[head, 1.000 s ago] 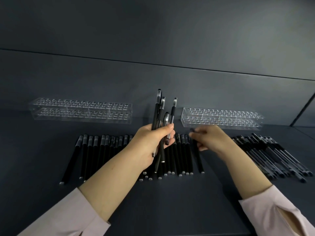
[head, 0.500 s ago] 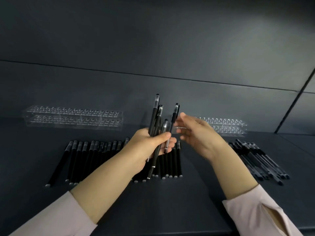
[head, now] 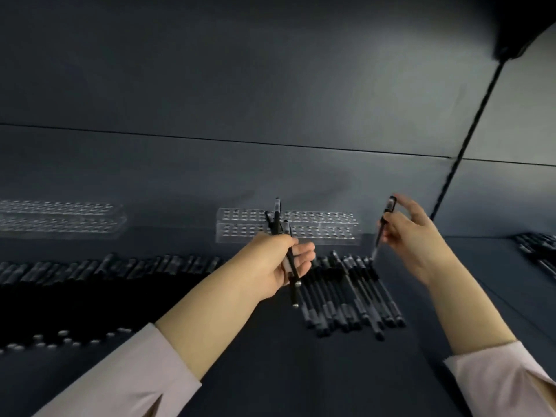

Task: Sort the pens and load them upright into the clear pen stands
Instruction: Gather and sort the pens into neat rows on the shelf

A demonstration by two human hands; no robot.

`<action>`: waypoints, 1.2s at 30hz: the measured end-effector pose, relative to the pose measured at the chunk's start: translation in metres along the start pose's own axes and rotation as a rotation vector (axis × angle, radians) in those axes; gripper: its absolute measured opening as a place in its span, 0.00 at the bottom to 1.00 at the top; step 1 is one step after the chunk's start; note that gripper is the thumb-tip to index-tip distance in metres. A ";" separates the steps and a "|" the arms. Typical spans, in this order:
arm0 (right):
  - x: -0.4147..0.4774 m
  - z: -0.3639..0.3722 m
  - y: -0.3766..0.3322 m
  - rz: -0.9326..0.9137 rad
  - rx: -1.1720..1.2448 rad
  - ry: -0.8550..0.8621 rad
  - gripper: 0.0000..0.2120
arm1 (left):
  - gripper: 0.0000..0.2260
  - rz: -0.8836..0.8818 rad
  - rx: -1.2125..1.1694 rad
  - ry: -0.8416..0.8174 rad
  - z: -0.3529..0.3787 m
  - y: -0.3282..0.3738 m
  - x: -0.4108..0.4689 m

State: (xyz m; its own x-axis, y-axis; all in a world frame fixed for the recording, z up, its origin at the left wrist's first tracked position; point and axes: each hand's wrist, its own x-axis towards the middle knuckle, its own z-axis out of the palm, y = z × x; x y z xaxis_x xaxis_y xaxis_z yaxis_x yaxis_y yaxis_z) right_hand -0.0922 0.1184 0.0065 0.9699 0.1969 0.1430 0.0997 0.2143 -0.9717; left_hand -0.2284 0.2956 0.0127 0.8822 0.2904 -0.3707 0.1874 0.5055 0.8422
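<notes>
My left hand [head: 278, 264] is closed around a small bundle of black pens [head: 278, 224] that stick up in front of the nearer clear pen stand [head: 325, 227]. My right hand [head: 412, 236] pinches a single black pen [head: 382, 228], held nearly upright, tip down, to the right of that stand and above the table. A second clear pen stand [head: 60, 219] sits at the far left. Both stands show empty holes. A group of black pens [head: 352, 293] lies flat between my hands.
A long row of black pens [head: 99, 269] lies on the dark table to the left, blurred. Another pile of pens [head: 538, 251] lies at the far right edge. A dark panelled wall rises right behind the stands.
My right hand has taken one pen out of the left hand's bundle and carried it to the right. The view has swung right, so the stands and pen rows now sit further left.
</notes>
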 end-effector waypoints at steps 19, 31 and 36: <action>0.015 -0.058 0.022 0.228 -0.815 -0.510 0.26 | 0.10 0.209 0.062 -0.166 0.027 -0.034 0.028; 0.000 -0.031 0.019 0.036 -0.378 -0.460 0.10 | 0.10 0.227 0.038 -0.206 0.032 -0.045 0.024; -0.008 -0.021 0.016 0.040 -0.157 -0.543 0.13 | 0.09 0.223 0.077 -0.208 0.035 -0.049 0.022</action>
State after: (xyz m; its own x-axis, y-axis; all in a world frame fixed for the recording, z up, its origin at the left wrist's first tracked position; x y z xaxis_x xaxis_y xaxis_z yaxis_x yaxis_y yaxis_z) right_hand -0.0934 0.1001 -0.0146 0.7246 0.6745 0.1413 0.1371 0.0598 -0.9888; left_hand -0.2029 0.2485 -0.0233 0.9732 0.2107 -0.0918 0.0044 0.3823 0.9240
